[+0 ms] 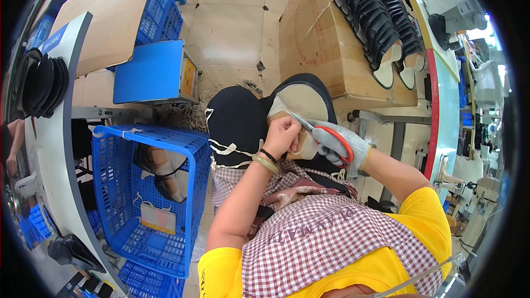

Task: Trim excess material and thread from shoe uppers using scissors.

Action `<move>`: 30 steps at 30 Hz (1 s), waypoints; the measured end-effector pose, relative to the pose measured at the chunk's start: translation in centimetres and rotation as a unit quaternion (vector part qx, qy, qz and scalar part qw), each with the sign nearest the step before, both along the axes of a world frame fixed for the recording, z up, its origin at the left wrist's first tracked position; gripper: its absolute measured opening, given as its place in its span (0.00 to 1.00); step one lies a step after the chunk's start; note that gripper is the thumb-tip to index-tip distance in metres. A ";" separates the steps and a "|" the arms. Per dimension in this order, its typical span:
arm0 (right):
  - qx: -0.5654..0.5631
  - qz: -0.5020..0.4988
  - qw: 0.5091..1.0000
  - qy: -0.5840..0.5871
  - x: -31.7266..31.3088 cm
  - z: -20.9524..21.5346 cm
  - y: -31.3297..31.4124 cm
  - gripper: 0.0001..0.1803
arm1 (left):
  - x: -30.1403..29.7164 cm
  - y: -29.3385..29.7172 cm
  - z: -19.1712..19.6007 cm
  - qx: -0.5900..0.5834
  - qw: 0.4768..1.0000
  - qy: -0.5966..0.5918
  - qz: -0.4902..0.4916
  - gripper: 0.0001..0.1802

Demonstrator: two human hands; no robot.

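Beige-topped shoe piece (301,101) resting on my lap, under both hands. Bare left hand (281,134) bunching fingers closed against it; cannot tell what, if anything, they are pinching. Gloved right hand (358,144) wrapping firmly around red-handled scissors (350,153), blades pointing far and left, just beside left hand. Blue basket (193,160) standing near left; carton (309,36) sitting far right, bearing rows of black shoe uppers (359,14).
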State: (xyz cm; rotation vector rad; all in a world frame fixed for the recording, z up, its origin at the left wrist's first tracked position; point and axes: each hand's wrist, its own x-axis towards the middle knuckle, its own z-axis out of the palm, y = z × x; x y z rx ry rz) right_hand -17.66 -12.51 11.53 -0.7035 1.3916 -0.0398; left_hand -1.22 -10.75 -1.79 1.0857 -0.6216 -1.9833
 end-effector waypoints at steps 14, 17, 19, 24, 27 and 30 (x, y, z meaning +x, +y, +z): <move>-0.009 -0.098 0.987 -0.128 -1.5 -3.8 3.2 0.16 | 0.6 2.3 1.7 -0.100 0.968 -0.200 0.112 0.09; 0.008 -0.146 0.977 -0.157 -2.1 -4.2 4.9 0.17 | 1.6 2.5 0.3 -0.114 0.985 -0.106 0.072 0.09; 0.047 -0.205 0.950 -0.232 -3.7 -5.0 5.7 0.18 | 1.6 2.1 1.7 -0.065 0.996 -0.033 0.049 0.08; 0.035 -0.225 0.910 -0.347 -6.9 -4.9 7.9 0.27 | 0.2 1.9 5.2 -0.160 0.987 -0.003 0.019 0.06; 0.012 -0.246 0.900 -0.358 -7.5 -5.0 8.7 0.24 | -0.6 1.1 5.7 -0.229 0.973 0.007 0.000 0.04; -0.003 -0.269 0.909 -0.319 -7.1 -4.3 8.6 0.23 | -0.8 0.2 4.0 -0.224 0.975 0.002 0.001 0.05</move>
